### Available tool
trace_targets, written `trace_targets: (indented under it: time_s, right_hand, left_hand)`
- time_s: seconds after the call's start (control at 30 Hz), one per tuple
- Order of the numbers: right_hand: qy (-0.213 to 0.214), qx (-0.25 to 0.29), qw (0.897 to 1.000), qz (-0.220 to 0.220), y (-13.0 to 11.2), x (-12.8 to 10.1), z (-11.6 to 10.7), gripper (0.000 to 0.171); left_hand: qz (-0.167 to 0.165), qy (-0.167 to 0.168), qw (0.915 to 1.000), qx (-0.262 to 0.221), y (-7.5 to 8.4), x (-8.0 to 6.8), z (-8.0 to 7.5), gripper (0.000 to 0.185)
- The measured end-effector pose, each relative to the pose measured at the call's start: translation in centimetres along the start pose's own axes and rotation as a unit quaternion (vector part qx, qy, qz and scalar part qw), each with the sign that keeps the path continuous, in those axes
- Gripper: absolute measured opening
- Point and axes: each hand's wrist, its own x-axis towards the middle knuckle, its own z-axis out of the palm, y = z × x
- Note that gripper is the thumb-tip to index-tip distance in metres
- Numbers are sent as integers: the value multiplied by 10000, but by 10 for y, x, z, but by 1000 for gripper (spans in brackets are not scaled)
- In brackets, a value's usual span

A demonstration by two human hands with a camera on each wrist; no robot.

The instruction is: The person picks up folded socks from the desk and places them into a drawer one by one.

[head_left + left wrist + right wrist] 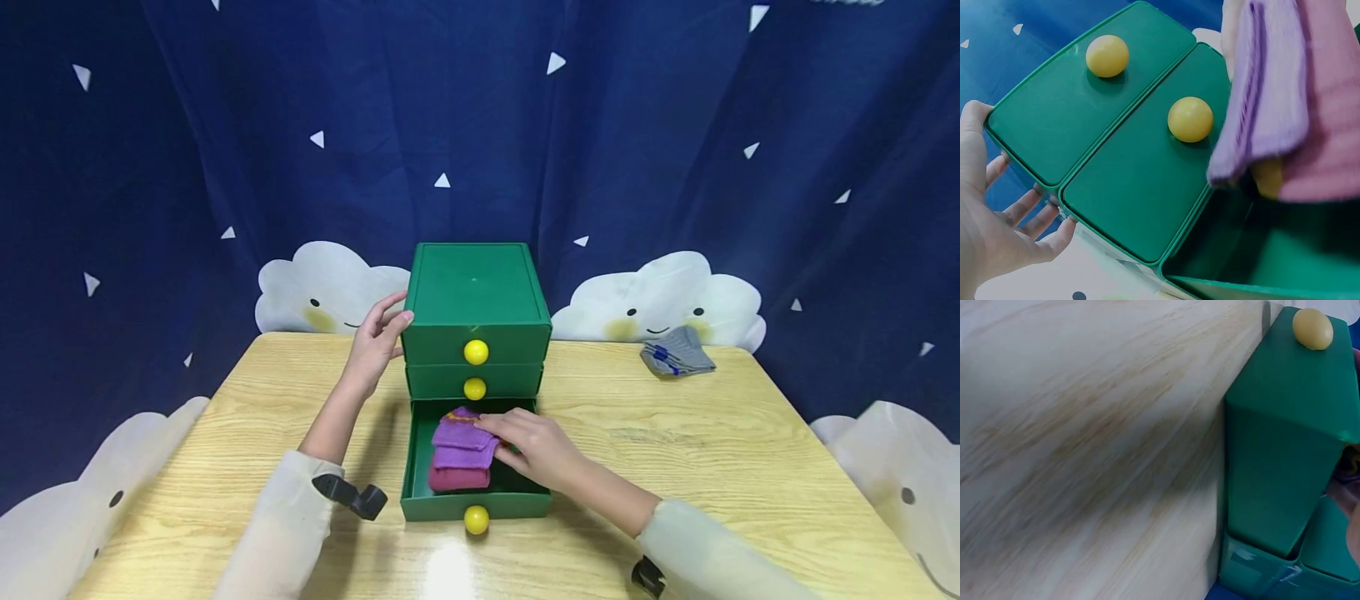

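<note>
Bottom drawer open, socks already in; I see right hand fingers flat on them. Left hand, fingers spread, braces cabinet. Drawer not yet closed.

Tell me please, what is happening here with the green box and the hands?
A person works at a green drawer unit on a wooden table. The left hand rests against the unit's upper left side. The bottom drawer is pulled open, and the right hand lies on the folded purple and maroon socks inside it. The two upper drawers are closed. A grey sock lies apart near the table's far right edge.
</note>
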Motion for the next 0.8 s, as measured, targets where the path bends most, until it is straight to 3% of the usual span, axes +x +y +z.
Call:
trace_targets:
  time_s: [0.27,0.57,0.8]
  right_hand:
    - [-259,-297,9991,-184,5,10,16,40]
    - [-452,-443,9969,-477,9,17,32,38]
    - [-685,-921,9924,-438,12,22,39,35]
  left_hand:
    - [6,-4,10000,-26,1,-1,0,54]
    - [-22,-5,10000,-14,-1,-1,-1,53]
    - [-23,-1,10000,30,0,-1,0,53]
